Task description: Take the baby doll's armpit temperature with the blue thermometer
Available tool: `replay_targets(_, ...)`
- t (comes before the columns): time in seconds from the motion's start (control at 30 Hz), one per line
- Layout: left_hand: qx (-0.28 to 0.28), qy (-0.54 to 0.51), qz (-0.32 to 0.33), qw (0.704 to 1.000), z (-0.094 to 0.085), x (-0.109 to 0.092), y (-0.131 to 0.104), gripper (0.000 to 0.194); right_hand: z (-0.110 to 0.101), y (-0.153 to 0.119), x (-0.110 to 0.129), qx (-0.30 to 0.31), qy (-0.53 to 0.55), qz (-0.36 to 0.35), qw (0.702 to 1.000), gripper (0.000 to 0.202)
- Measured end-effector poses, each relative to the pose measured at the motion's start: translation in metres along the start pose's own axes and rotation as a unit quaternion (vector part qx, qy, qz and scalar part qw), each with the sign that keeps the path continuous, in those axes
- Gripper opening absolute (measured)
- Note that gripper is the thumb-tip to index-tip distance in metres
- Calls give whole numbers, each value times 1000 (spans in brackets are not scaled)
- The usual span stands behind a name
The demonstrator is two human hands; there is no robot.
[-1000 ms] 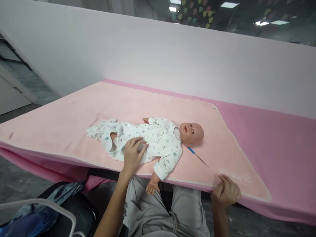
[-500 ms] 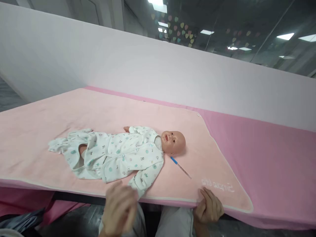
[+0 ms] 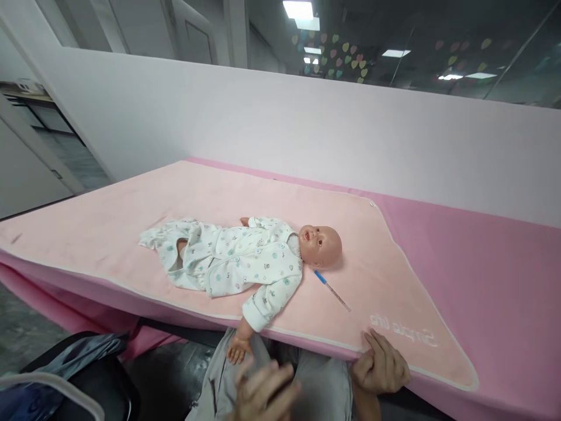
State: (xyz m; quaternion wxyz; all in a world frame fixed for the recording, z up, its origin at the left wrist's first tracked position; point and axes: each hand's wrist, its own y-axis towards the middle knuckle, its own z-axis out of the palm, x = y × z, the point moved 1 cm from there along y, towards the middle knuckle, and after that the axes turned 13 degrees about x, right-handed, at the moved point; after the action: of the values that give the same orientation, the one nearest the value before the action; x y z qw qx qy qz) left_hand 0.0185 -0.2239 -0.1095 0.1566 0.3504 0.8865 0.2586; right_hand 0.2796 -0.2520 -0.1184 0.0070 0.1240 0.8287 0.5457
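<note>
Pink blanket (image 3: pixel 131 222) bears doll (image 3: pixel 249 260) in spotted white sleeper.

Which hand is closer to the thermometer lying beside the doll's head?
Right. The right hand grips the blanket edge just below the thermometer; the left hand is lower, under the doll's hanging arm.

Left hand (image 3: pixel 265 394) lifted off doll (image 3: pixel 245 263), now below table edge (blurred).

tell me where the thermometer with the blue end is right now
In the head view the thermometer lies on the pink blanket, just right of the doll, near its head and up-left of the right hand.
</note>
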Motion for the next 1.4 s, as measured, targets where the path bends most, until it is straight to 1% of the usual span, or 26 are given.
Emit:
replay_targets(0.07, -59, 0, -20, 998, -10, 4, 5, 38, -1, 1, 0, 0, -1, -12, 1000, 38)
replay_targets(0.1, -70, 0, -18, 997, -14, 10, 11, 41, -2, 1, 1, 1, -2, -18, 1000, 34)
replay_targets(0.13, -77, 3, -7, 997, -16, 17, 18, 44, -3, 2, 1, 2, -3, -23, 1000, 31)
replay_targets(0.2, -109, 15, 18, 994, -18, 31, 30, 45, -3, 3, 2, 3, -4, -28, 1000, 28)
replay_targets(0.3, -152, 30, 52, 987, -18, 46, 39, 37, -3, 4, 4, -14, -3, -25, 1000, 27)
replay_targets(0.37, -160, 43, 72, 984, -19, 55, 42, 31, -3, 5, 4, -24, -7, -26, 999, 28)
replay_targets(0.4, -158, 52, 72, 984, -21, 60, 44, 29, -2, 5, 4, -25, -8, -31, 999, 28)
replay_targets(0.43, -152, 62, 64, 984, -22, 65, 46, 29, -2, 5, 3, -23, -9, -37, 999, 29)
replay_targets(0.5, -133, 78, 25, 988, -26, 78, 50, 33, -2, 5, 3, -18, -8, -47, 999, 30)
replay_targets(0.57, -88, 73, -21, 993, -29, 90, 54, 40, -3, 5, 2, -12, -6, -53, 998, 31)
replay_targets(0.63, -28, 60, -66, 996, -32, 100, 57, 45, -4, 4, 1, -5, -6, -50, 999, 33)
replay_targets(0.7, 25, 62, -118, 991, -34, 110, 58, 51, -4, 3, 0, 7, -3, -47, 999, 34)
replay_targets(0.77, 65, 76, -165, 981, -36, 120, 60, 58, -5, 2, 0, 14, -1, -51, 999, 35)
replay_targets(0.87, 115, 88, -206, 968, -35, 132, 65, 65, -6, 3, -1, 19, 5, -66, 998, 37)
replay_targets(0.93, 129, 91, -222, 962, -33, 138, 69, 67, -7, 4, 0, 25, 11, -69, 997, 38)
replay_targets(1.1, 131, 81, -249, 956, -32, 142, 78, 66, -12, 6, 0, 60, 38, -66, 995, 29)
replay_targets(1.3, 158, 5, -225, 962, -34, 144, 78, 72, -12, 0, -10, 65, 58, -108, 990, 30)
replay_targets(1.4, 156, -11, -226, 961, -36, 143, 77, 73, -9, -5, -15, 77, 72, -106, 989, 31)
